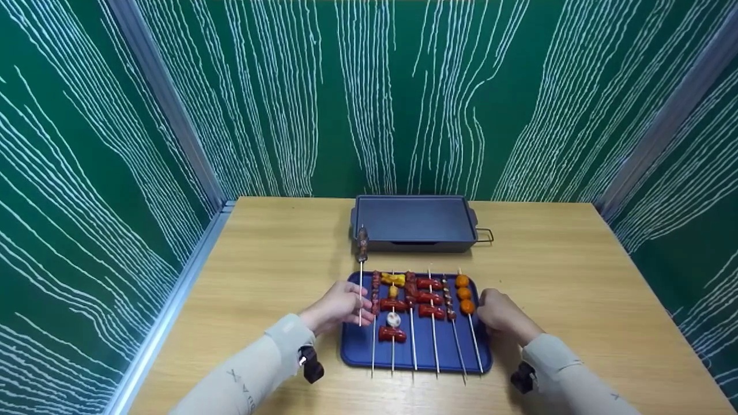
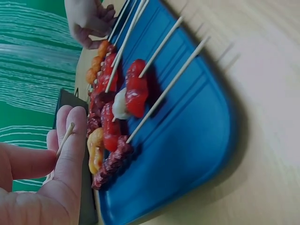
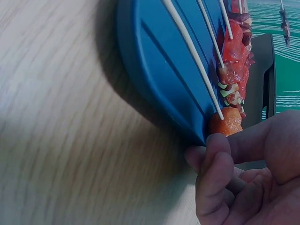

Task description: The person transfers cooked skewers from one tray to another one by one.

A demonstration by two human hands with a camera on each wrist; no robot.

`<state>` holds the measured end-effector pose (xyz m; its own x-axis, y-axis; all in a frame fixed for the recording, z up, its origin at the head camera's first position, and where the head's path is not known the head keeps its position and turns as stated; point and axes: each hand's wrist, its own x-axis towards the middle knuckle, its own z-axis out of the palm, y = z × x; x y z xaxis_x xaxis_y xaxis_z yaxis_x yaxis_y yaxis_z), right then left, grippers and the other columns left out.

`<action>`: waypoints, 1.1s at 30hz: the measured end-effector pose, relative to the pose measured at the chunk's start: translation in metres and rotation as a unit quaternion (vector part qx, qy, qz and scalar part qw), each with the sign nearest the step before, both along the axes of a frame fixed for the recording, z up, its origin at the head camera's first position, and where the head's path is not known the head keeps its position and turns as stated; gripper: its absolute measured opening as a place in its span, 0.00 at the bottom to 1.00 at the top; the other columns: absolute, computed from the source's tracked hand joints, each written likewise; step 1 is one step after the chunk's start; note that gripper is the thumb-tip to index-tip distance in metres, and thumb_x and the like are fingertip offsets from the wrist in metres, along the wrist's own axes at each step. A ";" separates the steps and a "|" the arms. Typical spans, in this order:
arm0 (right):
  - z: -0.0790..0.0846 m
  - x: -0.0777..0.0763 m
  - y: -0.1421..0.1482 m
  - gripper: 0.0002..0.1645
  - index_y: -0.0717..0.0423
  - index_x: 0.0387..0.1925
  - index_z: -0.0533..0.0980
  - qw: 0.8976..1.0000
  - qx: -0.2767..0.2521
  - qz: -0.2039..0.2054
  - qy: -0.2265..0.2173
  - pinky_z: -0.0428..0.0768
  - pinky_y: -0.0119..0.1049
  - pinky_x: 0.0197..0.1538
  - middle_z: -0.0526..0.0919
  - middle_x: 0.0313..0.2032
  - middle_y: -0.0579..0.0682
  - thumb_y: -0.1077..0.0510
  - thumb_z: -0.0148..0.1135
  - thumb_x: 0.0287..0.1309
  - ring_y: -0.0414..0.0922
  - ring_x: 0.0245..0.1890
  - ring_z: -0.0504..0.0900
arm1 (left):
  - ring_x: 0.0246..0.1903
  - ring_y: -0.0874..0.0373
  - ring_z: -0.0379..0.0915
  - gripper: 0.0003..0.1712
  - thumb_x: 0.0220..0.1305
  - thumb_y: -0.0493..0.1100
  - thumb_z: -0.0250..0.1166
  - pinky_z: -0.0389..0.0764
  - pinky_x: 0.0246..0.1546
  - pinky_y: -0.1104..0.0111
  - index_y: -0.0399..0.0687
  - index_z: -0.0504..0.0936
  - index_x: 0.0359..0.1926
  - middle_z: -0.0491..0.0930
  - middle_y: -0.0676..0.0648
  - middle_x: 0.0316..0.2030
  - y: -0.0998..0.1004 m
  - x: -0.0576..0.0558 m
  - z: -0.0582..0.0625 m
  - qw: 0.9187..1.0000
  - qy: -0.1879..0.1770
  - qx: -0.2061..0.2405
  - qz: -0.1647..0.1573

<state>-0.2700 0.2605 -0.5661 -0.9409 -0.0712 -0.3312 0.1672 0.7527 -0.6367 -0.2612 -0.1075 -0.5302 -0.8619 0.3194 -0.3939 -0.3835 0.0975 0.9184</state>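
My left hand [image 1: 344,304] pinches the bare stick of a skewer of dark meat [image 1: 362,245] between thumb and fingers. That skewer stands upright over the tray's left side, its meat overlapping the griddle's front corner in the head view. My right hand [image 1: 500,311] grips the right rim of the blue tray [image 1: 424,354], fingers curled at the edge beside the skewer of orange balls [image 1: 463,294]. Across the tray lie several more skewers: thin red meat [image 1: 376,293], a mixed one with a white piece [image 1: 393,320], dark red meat [image 1: 410,288], red sausages [image 1: 430,298] and small mixed pieces [image 1: 448,297].
Behind the tray stands a dark grey rectangular griddle [image 1: 412,219] with a wire handle [image 1: 485,235] on its right. Both rest on a light wooden table [image 1: 277,253]. Green walls with white lines [image 1: 323,98] enclose the table at the back and sides.
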 end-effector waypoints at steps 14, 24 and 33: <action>0.001 -0.001 -0.001 0.10 0.68 0.41 0.70 1.000 0.000 0.000 -0.008 0.72 0.27 0.14 0.76 0.22 0.53 0.70 0.48 0.56 0.40 0.13 0.73 | 0.32 0.50 0.87 0.25 0.64 0.20 0.49 0.95 0.41 0.60 0.22 0.67 0.63 0.80 0.34 0.45 -0.003 0.030 -0.008 1.000 -0.011 0.004 -0.001; -0.001 -0.001 0.001 0.09 0.68 0.39 0.71 1.000 -0.003 0.002 -0.010 0.71 0.27 0.14 0.76 0.23 0.53 0.69 0.48 0.56 0.39 0.13 0.73 | 0.31 0.50 0.84 0.20 0.66 0.20 0.50 0.96 0.40 0.58 0.24 0.68 0.59 0.79 0.35 0.42 -0.004 0.049 -0.024 0.999 -0.031 0.015 0.005; -0.001 0.000 0.001 0.06 0.66 0.38 0.70 1.000 -0.007 0.001 -0.009 0.71 0.27 0.13 0.76 0.21 0.52 0.69 0.50 0.58 0.40 0.12 0.73 | 0.31 0.49 0.86 0.20 0.65 0.20 0.52 0.96 0.39 0.59 0.25 0.69 0.58 0.80 0.33 0.44 -0.006 0.059 -0.034 0.999 -0.044 0.003 -0.004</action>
<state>-0.2703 0.2614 -0.5669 -0.9347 -0.0770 -0.3470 0.1779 0.7437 -0.6444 -0.2018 -0.1138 -0.5643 -0.8215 0.3290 -0.4658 -0.4620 0.0948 0.8818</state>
